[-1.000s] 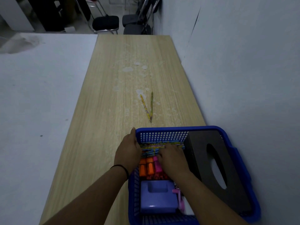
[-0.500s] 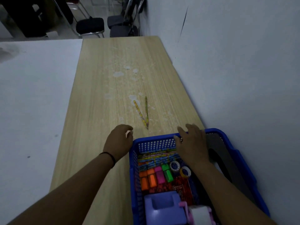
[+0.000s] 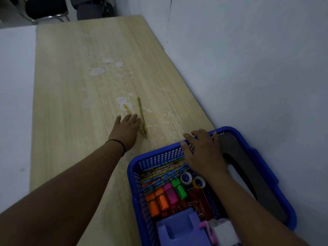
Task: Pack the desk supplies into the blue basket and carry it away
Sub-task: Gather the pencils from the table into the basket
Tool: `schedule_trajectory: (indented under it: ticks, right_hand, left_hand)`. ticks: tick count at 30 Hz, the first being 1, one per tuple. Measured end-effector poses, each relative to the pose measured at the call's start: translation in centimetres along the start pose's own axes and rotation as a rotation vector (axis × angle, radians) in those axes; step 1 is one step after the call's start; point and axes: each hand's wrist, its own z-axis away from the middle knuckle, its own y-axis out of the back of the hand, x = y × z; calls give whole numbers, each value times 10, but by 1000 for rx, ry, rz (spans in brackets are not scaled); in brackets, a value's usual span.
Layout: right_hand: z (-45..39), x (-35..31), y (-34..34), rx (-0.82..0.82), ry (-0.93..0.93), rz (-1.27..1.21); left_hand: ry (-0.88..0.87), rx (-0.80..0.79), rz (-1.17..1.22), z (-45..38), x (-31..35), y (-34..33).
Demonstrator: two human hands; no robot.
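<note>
Evidently the flat, spread left hand (image 3: 126, 129) reached the last two pencils (image 3: 142, 116) on the desk (image 3: 71, 103); the right hand (image 3: 202, 151) lay open on the blue basket (image 3: 134, 164) rim. Pinching both came next.

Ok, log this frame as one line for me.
left hand: open, reaching onto two pencils on desk | right hand: open, resting on blue basket far rim | pencils: not yet packed

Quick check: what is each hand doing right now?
Left hand: open, fingers extended over two pencils, holding nothing.
Right hand: open, resting on the blue plastic basket rim.
</note>
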Motion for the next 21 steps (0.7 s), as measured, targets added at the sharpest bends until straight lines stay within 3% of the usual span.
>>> schedule_trajectory:
  ticks: [3,8,21]
  right_hand:
    - [0,-1,-1,18,-12,-10]
    - [1,-1,0,22,-15,0]
    - [1,-3,0,30,-16,18]
  left_hand:
    - [-39,-78,-76,-3,-3,-3]
    - [-96,22,-157,3,-16,0]
    - [-276,-152,-354,10,-26,13]
